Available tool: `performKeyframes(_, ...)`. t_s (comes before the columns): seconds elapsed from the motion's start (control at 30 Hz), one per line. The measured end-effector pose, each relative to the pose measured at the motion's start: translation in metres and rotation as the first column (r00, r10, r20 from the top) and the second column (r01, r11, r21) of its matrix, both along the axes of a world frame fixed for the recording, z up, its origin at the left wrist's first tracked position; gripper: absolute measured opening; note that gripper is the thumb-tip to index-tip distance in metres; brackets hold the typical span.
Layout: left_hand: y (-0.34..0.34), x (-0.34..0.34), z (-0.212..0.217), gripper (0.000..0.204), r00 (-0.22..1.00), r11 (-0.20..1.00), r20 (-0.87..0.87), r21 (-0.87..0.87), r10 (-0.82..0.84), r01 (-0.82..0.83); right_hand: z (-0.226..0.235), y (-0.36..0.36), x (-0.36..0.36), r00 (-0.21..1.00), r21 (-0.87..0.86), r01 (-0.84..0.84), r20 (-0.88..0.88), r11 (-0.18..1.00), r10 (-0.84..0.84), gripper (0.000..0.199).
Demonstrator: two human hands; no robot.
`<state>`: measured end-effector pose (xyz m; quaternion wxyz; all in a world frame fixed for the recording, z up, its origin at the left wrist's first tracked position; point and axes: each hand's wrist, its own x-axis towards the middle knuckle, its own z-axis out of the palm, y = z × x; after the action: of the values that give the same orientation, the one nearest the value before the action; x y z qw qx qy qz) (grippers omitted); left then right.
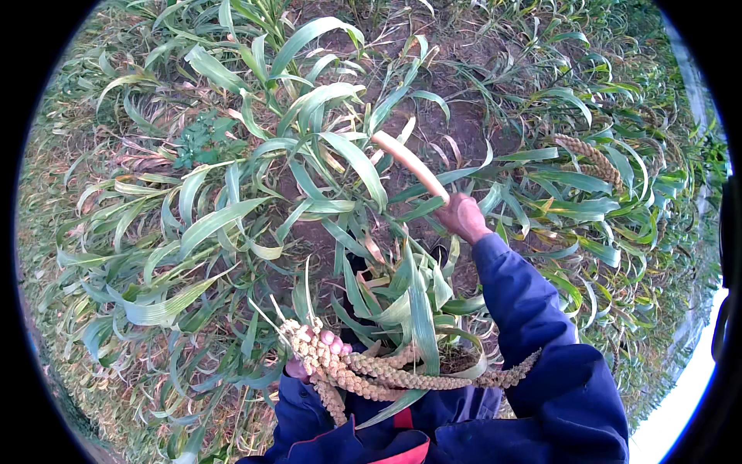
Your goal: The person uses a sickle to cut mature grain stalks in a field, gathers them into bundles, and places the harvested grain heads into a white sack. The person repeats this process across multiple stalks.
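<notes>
At the lower middle my left hand (298, 369) is closed around a bunch of millet ears (379, 376), long, tan and knobbly. Cut stalk ends poke up from the bunch, and the ears droop to the right across my front. My right hand (466, 217) reaches forward among the leaves, its fingers wrapped round one end of a smooth, slightly curved tan wooden handle (411, 167). That handle slants up and left toward a leafy green plant (309, 131). Whether a blade is fixed to it I cannot see.
Long green leaves (417, 301) rise between my arms. An uncut millet ear (589, 159) hangs among the plants at the right. Dry stalks and leaves lie over brown soil (471, 116). A broad-leaved weed (205, 139) grows at the left.
</notes>
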<state>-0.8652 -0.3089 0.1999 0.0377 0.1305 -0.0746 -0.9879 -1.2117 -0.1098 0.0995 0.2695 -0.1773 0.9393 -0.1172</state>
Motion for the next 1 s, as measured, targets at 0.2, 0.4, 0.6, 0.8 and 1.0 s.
performKeyframes(0.2,0.01,0.033,-0.008,0.069,0.966,0.995,0.251,0.068,0.054,-0.073,-0.124,0.01,0.074,0.882,0.143,0.21,0.399,0.967,-0.25,0.04)
performKeyframes(0.4,0.02,0.015,-0.07,0.069,0.891,0.99,0.454,0.115,0.019,-0.08,-0.219,0.052,0.064,0.928,-0.047,0.312,0.227,0.949,-0.294,0.033)
performKeyframes(0.6,0.041,0.016,-0.102,0.068,0.785,0.987,0.611,0.029,0.106,-0.156,-0.262,0.068,0.059,0.884,0.045,0.333,0.333,0.942,-0.329,0.034)
performKeyframes(0.8,0.046,0.015,-0.144,0.068,0.691,0.984,0.708,-0.035,0.148,-0.174,-0.338,0.074,0.049,0.876,0.081,0.378,0.291,0.922,-0.384,0.035)
performKeyframes(1.0,0.036,0.021,-0.184,0.068,0.592,0.975,0.781,-0.095,0.198,-0.2,-0.415,0.059,0.018,0.892,0.08,0.415,0.162,0.906,-0.422,0.036)
